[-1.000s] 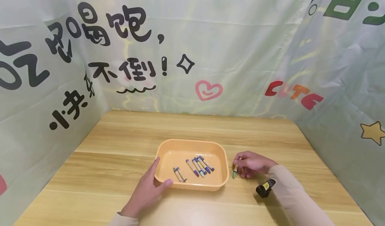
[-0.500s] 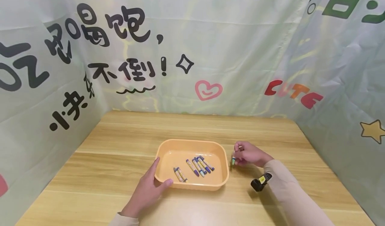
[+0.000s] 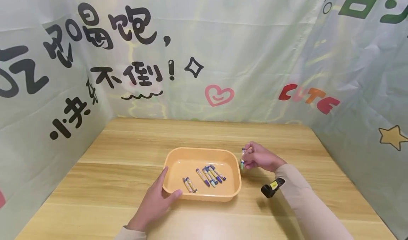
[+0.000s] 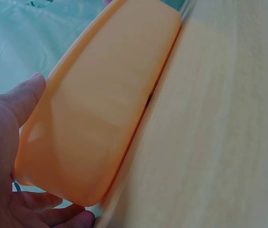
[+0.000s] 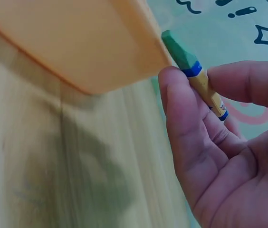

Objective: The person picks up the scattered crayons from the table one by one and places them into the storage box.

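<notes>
My right hand (image 3: 262,157) pinches a green crayon (image 5: 204,89) with a yellow wrapper and blue bands between thumb and fingers. It is raised just beyond the right rim of an orange plastic tray (image 3: 204,197), green tip downward in the head view. Several crayons (image 3: 210,176) with yellow wrappers and blue or purple ends lie inside the tray, most in a group right of its middle. Two more crayons (image 3: 190,185) lie by the near wall. My left hand (image 3: 154,201) holds the tray's near left corner, the thumb over the rim and the fingers (image 4: 60,213) round the outside.
The tray stands on a wooden table (image 3: 127,144). Printed cloth (image 3: 255,55) hangs along the back and both sides of it. A black wrist camera (image 3: 271,188) is strapped at my right sleeve and sticks out towards the tray side.
My right hand has lifted the green crayon off the table and carried it up, away from me and slightly left, to beside the tray's right rim. The left hand and tray stay put.
</notes>
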### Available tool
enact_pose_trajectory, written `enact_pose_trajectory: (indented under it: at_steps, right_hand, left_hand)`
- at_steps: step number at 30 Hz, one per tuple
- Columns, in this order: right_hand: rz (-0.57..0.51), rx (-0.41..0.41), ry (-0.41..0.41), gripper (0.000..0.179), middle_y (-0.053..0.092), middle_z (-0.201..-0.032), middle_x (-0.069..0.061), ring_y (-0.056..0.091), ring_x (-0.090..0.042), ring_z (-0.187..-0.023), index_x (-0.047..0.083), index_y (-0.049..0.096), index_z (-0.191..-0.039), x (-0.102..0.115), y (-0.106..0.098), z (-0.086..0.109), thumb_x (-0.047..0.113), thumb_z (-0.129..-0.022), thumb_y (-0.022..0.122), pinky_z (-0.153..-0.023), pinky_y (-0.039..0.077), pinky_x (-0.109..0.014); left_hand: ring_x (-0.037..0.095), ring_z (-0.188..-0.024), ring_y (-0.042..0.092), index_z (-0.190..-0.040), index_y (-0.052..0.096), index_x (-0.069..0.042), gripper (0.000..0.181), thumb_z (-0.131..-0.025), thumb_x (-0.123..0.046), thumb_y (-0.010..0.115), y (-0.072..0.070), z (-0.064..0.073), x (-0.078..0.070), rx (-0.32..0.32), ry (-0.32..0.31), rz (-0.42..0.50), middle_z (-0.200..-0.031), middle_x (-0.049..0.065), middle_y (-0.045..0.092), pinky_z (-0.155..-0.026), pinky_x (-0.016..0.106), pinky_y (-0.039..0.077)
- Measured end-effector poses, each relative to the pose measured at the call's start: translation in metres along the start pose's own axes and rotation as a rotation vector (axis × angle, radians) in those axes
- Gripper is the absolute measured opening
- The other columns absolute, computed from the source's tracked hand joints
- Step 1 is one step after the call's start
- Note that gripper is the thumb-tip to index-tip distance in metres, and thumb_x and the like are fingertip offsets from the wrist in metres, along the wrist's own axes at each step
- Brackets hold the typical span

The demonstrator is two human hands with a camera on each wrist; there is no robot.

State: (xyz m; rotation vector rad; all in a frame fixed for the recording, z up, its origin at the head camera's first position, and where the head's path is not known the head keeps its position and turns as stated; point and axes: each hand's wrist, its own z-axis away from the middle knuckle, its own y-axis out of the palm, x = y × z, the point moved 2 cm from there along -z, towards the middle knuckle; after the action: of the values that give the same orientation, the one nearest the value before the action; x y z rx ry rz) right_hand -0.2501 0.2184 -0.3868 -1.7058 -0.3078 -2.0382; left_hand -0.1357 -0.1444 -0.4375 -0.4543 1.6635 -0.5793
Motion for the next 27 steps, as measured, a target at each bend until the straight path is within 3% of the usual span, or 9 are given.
enact_pose_trajectory:
  at_steps: [10, 20, 27]
  right_hand:
    - [-0.102, 0.035, 0.020, 0.042, 0.058, -0.084, -0.010, 0.063, -0.017, -0.069, -0.004, 0.025, -0.121, 0.012, 0.009, -0.008, -0.005, -0.090, 0.053, -0.065, 0.057, -0.028]
    - [-0.136, 0.093, 0.018, 0.044, 0.059, -0.079, -0.009, 0.063, -0.016, -0.066, -0.004, 0.025, -0.125, 0.021, 0.026, -0.020, -0.005, -0.090, 0.052, -0.060, 0.055, -0.024]
    - [-0.137, 0.085, 0.039, 0.045, 0.057, -0.081, -0.008, 0.062, -0.016, -0.067, -0.004, 0.029, -0.127, 0.023, 0.040, -0.030, -0.006, -0.089, 0.053, -0.062, 0.056, -0.025]
  left_hand:
    - [0.040, -0.137, 0.032, -0.154, 0.018, -0.004, 0.096, -0.086, -0.045, 0.071, 0.000, -0.001, -0.001, -0.003, 0.000, 0.000, -0.156, 0.020, 0.024, -0.111, 0.054, 0.026]
    - [0.041, -0.136, 0.034, -0.155, 0.017, -0.005, 0.096, -0.086, -0.046, 0.071, -0.001, -0.002, 0.000, 0.001, 0.002, 0.013, -0.156, 0.021, 0.024, -0.110, 0.054, 0.027]
    - [0.041, -0.137, 0.031, -0.155, 0.018, -0.006, 0.096, -0.086, -0.048, 0.070, -0.001, -0.001, 0.000, 0.004, -0.009, -0.001, -0.156, 0.020, 0.024, -0.110, 0.055, 0.026]
